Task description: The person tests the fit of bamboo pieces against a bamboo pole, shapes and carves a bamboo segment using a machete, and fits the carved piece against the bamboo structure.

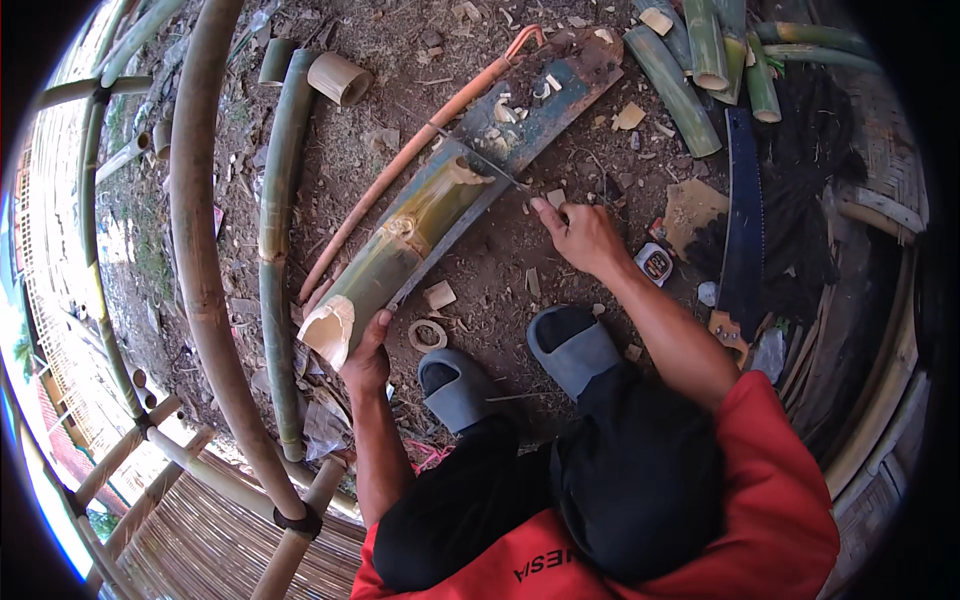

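A thick green bamboo section (378, 262) lies slantwise on a worn, dark board (565, 100), with cut-out ends and a knobbly node midway. My left hand (365, 360) is wrapped round its near end, thumb on the right side and fingers partly hidden beyond it. At the far end, a thin, dark, rod-like tool (474, 156) crosses the bamboo. My right hand (585, 238) is closed at the tool's right end, thumb pointing forward. The tool's exact kind is too fine to make out. Pale bamboo chips (508, 112) are scattered on the board.
An orange-brown pole (400, 160) runs along the board's left side. Long bamboo poles (277, 230) stand farther left. Cut bamboo pieces (675, 95) lie at the upper right, above a handsaw (742, 225) and a tape measure (655, 263). A bamboo ring (427, 336) is near my sandals (575, 350).
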